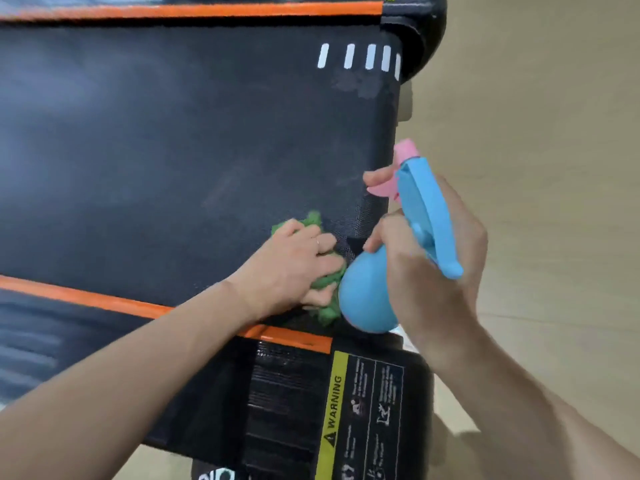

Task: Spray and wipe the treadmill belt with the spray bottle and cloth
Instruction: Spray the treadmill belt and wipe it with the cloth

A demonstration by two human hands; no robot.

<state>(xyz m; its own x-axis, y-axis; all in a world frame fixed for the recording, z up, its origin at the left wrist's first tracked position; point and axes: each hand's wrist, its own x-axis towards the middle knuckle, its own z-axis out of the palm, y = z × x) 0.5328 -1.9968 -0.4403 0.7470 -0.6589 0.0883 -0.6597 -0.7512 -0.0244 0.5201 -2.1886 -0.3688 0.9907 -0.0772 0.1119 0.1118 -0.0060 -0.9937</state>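
Note:
The black treadmill belt (166, 143) fills the upper left, with white dashes near its right end. My left hand (294, 265) grips a crumpled green cloth (327, 311) pressed on the belt near the lower orange stripe. Right beside it, my right hand (436, 258) holds a blue spray bottle (367, 299) with a pink nozzle (405, 150) and pink trigger; a finger lies on the trigger. The nozzle points up toward the belt's right end. The bottle's round body hides part of the cloth.
Orange stripes (104, 299) run along both side rails of the belt. A yellow WARNING label (334, 410) sits on the black rail at the bottom. Beige floor (554, 116) lies to the right of the treadmill's end cap (422, 39).

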